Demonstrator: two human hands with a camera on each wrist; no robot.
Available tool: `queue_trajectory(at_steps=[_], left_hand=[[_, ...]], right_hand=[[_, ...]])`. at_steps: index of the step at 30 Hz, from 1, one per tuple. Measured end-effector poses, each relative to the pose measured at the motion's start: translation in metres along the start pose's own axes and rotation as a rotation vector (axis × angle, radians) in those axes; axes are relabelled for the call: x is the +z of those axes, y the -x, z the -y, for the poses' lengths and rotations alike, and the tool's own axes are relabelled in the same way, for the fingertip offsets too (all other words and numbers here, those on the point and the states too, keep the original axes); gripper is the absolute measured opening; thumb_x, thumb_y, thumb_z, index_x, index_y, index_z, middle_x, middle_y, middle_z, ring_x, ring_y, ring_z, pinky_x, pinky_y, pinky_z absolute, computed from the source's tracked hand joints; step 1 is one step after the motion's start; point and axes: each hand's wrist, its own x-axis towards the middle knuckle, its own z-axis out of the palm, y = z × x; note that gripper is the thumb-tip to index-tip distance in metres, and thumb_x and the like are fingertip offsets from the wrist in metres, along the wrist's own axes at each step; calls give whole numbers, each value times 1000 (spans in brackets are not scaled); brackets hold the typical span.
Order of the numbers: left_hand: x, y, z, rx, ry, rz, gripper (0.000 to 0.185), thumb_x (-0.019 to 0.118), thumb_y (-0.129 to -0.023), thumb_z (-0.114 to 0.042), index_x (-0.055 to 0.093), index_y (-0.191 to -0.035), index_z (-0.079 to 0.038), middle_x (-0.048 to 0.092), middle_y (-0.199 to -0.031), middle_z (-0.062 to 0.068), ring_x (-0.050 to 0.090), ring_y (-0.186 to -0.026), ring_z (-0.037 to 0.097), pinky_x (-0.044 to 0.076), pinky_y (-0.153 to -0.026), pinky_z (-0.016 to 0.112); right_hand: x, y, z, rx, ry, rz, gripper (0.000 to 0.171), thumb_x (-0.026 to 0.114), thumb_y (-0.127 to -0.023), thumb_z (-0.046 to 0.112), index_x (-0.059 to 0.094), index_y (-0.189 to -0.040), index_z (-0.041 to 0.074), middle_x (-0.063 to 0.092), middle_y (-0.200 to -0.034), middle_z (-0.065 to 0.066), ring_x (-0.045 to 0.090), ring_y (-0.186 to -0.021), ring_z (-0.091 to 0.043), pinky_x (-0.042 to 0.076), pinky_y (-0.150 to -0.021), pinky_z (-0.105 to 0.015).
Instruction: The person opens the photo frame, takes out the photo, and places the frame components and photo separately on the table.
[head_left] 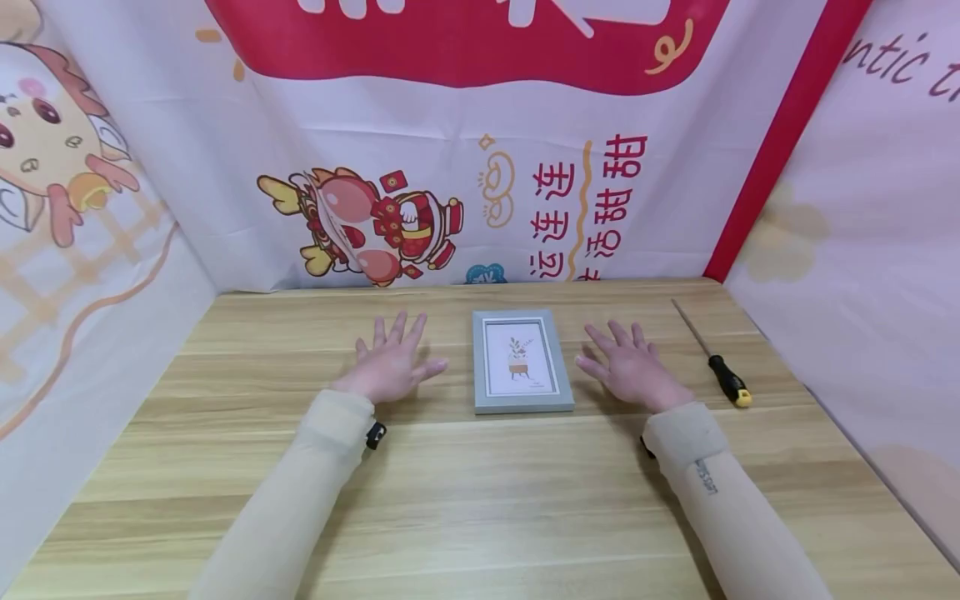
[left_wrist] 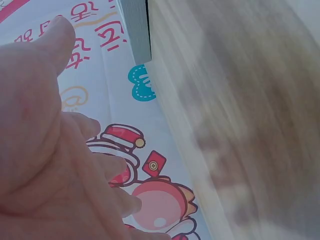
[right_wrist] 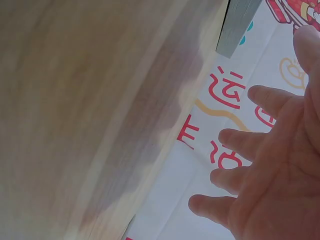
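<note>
A grey picture frame (head_left: 486,401) lies flat on the wooden table, holding a print of a plant in an orange pot on legs. To its left my left hand (head_left: 388,367) hovers palm down, fingers spread and thumb toward the frame. On the frame's other side my right hand (head_left: 628,367) is held the same way, fingers apart. Neither hand touches the frame. In the left wrist view, the side of the picture frame (left_wrist: 135,32) shows beyond the thumb, and the palm holds nothing. From the right wrist, the fingers (right_wrist: 240,142) look straight and a corner of the frame (right_wrist: 237,27) shows.
A screwdriver (head_left: 726,377) with a black and yellow handle lies on the table (head_left: 480,517) at the right, its shaft pointing to the back. Printed cloth (head_left: 420,117) hangs behind the table's back edge, with more cloth along the left and right sides.
</note>
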Motion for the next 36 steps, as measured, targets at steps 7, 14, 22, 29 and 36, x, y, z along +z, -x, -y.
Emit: queue_trajectory(at_steps=[7, 14, 22, 29, 36], left_hand=[[6, 0, -2, 33, 47, -5, 94, 39, -92, -73, 9, -161, -17, -6, -165, 13, -12, -146, 46, 1, -108, 73], [13, -7, -14, 104, 146, -55, 71, 54, -99, -48, 35, -153, -6, 34, -156, 20, 29, -143, 39, 24, -115, 54], [24, -14, -37, 48, 250, -66, 49, 60, -99, -30, 57, -138, -2, 66, -100, 8, 58, -81, 20, 50, -72, 36], [35, -16, -52, -18, 304, -85, 37, 57, -98, -28, 68, -122, -2, 69, -113, 10, 60, -84, 22, 49, -77, 38], [43, -18, -57, -57, 320, -29, 29, 58, -98, -30, 61, -78, -11, 57, -68, 4, 54, -60, 20, 45, -55, 34]], right_hand=[[2, -1, 2, 0, -2, 11, 76, 32, -101, 63, 17, -160, 18, 5, -161, -28, -7, -141, -57, 4, -107, -75], [0, -3, 13, -18, -33, -8, 73, 43, -101, 55, 30, -156, 9, 21, -158, -28, 12, -143, -53, 14, -111, -69], [-2, -8, 35, 96, -145, -5, 58, 52, -101, 44, 52, -142, 3, 58, -135, -19, 56, -117, -35, 43, -101, -55], [3, -11, 51, 216, -214, -14, 45, 53, -102, 37, 62, -134, 7, 64, -126, -15, 60, -99, -28, 50, -82, -44], [9, -14, 58, 247, -215, -8, 38, 56, -99, 34, 72, -121, 8, 67, -100, -8, 57, -78, -22, 45, -65, -35]])
